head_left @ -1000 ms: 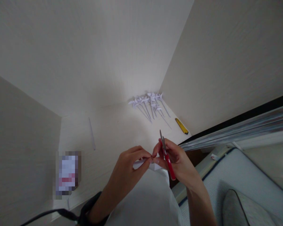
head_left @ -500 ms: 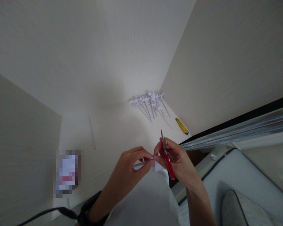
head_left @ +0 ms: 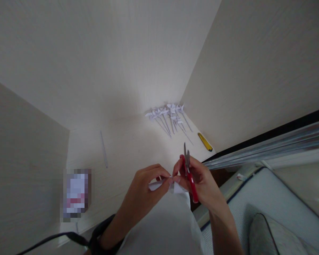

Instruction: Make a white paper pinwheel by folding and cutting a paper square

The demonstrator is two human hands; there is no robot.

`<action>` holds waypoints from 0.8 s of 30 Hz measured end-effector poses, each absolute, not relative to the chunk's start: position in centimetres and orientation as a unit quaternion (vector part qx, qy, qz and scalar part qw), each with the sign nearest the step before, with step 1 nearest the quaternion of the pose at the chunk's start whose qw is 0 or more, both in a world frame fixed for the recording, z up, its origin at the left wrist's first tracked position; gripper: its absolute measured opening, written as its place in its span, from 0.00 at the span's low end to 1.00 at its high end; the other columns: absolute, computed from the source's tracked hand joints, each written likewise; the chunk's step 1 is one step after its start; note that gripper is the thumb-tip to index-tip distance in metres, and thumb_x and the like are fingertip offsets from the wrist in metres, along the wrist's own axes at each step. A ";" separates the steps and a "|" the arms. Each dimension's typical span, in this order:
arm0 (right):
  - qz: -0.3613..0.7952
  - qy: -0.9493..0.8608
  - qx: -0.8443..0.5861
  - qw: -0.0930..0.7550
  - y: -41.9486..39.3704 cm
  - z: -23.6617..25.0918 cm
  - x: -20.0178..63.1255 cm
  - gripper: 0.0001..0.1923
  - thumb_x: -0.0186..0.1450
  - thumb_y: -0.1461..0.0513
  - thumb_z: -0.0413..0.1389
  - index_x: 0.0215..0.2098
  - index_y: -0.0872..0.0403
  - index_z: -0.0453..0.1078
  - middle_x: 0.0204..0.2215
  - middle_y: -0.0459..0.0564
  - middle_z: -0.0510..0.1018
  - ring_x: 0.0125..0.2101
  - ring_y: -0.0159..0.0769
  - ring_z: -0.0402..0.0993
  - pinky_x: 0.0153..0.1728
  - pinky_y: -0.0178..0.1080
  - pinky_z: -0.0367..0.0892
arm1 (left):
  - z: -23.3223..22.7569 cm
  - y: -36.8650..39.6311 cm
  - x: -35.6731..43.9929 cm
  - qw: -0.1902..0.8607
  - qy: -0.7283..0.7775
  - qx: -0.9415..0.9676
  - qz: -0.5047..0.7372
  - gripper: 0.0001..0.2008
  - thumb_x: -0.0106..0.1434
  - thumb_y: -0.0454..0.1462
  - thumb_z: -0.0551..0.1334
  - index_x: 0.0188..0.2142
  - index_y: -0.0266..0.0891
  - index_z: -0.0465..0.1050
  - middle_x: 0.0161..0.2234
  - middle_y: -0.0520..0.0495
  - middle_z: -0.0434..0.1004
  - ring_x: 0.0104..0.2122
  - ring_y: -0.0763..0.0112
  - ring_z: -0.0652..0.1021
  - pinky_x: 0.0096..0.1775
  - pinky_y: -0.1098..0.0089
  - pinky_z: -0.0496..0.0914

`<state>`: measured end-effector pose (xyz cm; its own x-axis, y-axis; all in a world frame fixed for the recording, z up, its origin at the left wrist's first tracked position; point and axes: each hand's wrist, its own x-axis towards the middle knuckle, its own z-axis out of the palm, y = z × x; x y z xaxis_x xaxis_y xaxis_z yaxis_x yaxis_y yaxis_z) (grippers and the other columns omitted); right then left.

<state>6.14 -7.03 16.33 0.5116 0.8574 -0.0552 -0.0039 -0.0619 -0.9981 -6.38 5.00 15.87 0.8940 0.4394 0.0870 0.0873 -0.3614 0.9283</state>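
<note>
My left hand [head_left: 145,187] pinches a small folded piece of white paper [head_left: 156,184] between thumb and fingers. My right hand [head_left: 200,182] holds red-handled scissors [head_left: 189,173], blades pointing up and away, while its fingertips also touch the paper's right end next to my left thumb. Both hands meet low in the middle of the view, above the front edge of a pale wooden shelf [head_left: 127,145].
Several white paper pinwheels on thin sticks [head_left: 168,118] lie in the back right corner. A yellow utility knife [head_left: 204,142] lies by the right wall, a loose paper stick [head_left: 104,149] at left, a blurred card [head_left: 76,194] front left. A cushioned seat [head_left: 268,209] is at right.
The scissors have tilted slightly and shifted a little up and right in my right hand. The paper stays pinched between both hands.
</note>
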 end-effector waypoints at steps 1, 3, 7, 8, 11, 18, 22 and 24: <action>0.365 -0.337 -0.631 0.596 -7.0 16.4 6.1 0.09 0.58 0.63 0.66 0.30 0.51 0.69 0.28 0.42 0.69 0.27 0.31 0.62 0.28 0.34 0.58 | 15.9 5.0 -6.3 0.541 0.164 0.810 0.159 0.09 0.62 0.30 0.62 0.25 0.37 0.73 0.25 0.51 0.76 0.27 0.73 0.75 0.33 0.75 0.66; 0.369 -0.336 -0.628 0.597 -7.0 16.5 6.2 0.09 0.58 0.64 0.66 0.30 0.51 0.69 0.28 0.41 0.69 0.27 0.30 0.62 0.28 0.33 0.58 | 16.0 4.9 -6.3 0.540 0.163 0.811 0.152 0.09 0.62 0.31 0.62 0.25 0.37 0.73 0.26 0.51 0.76 0.28 0.73 0.75 0.33 0.74 0.66; 0.359 -0.335 -0.627 0.605 -7.0 16.4 6.0 0.09 0.58 0.66 0.65 0.30 0.51 0.69 0.27 0.41 0.69 0.28 0.30 0.62 0.29 0.33 0.58 | 15.9 4.9 -6.4 0.538 0.155 0.815 0.148 0.09 0.64 0.32 0.62 0.26 0.37 0.74 0.26 0.50 0.76 0.28 0.72 0.75 0.33 0.74 0.66; 0.357 -0.333 -0.625 0.609 -6.9 16.3 6.0 0.10 0.57 0.66 0.65 0.29 0.51 0.68 0.27 0.41 0.69 0.28 0.30 0.62 0.29 0.33 0.59 | 15.9 5.0 -6.4 0.536 0.154 0.817 0.148 0.09 0.64 0.32 0.62 0.26 0.37 0.74 0.26 0.50 0.76 0.28 0.72 0.75 0.33 0.74 0.66; 0.355 -0.322 -0.617 0.624 -6.9 16.2 5.8 0.10 0.57 0.67 0.65 0.29 0.52 0.68 0.27 0.41 0.68 0.28 0.30 0.62 0.29 0.32 0.59 | 15.8 5.0 -6.4 0.531 0.148 0.821 0.148 0.09 0.63 0.31 0.61 0.26 0.36 0.74 0.27 0.50 0.77 0.28 0.72 0.76 0.33 0.74 0.66; 0.356 -0.335 -0.620 0.613 -6.8 16.1 6.0 0.06 0.60 0.65 0.62 0.31 0.51 0.69 0.28 0.42 0.68 0.28 0.31 0.62 0.28 0.34 0.59 | 16.3 5.0 -6.3 0.517 0.148 0.823 0.185 0.09 0.62 0.29 0.62 0.25 0.37 0.73 0.25 0.51 0.76 0.27 0.74 0.75 0.31 0.75 0.66; 0.343 -0.346 -0.636 0.598 -6.7 16.0 6.0 0.04 0.61 0.66 0.59 0.31 0.51 0.68 0.28 0.43 0.68 0.28 0.32 0.62 0.29 0.35 0.58 | 16.2 5.0 -6.3 0.486 0.151 0.835 0.207 0.09 0.61 0.28 0.61 0.26 0.37 0.74 0.25 0.51 0.76 0.27 0.74 0.75 0.31 0.75 0.67; 0.332 -0.349 -0.642 0.596 -6.6 16.0 6.0 0.05 0.61 0.67 0.58 0.30 0.51 0.67 0.27 0.42 0.67 0.28 0.32 0.62 0.29 0.35 0.58 | 16.0 4.9 -6.2 0.461 0.151 0.843 0.231 0.07 0.61 0.27 0.62 0.28 0.37 0.74 0.26 0.50 0.76 0.28 0.73 0.76 0.32 0.75 0.68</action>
<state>5.97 -6.63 16.02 0.5354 0.8446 -0.0099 0.0525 -0.0450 -0.9976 -6.21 4.87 16.00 0.8479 0.4670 0.2509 0.0408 -0.5294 0.8474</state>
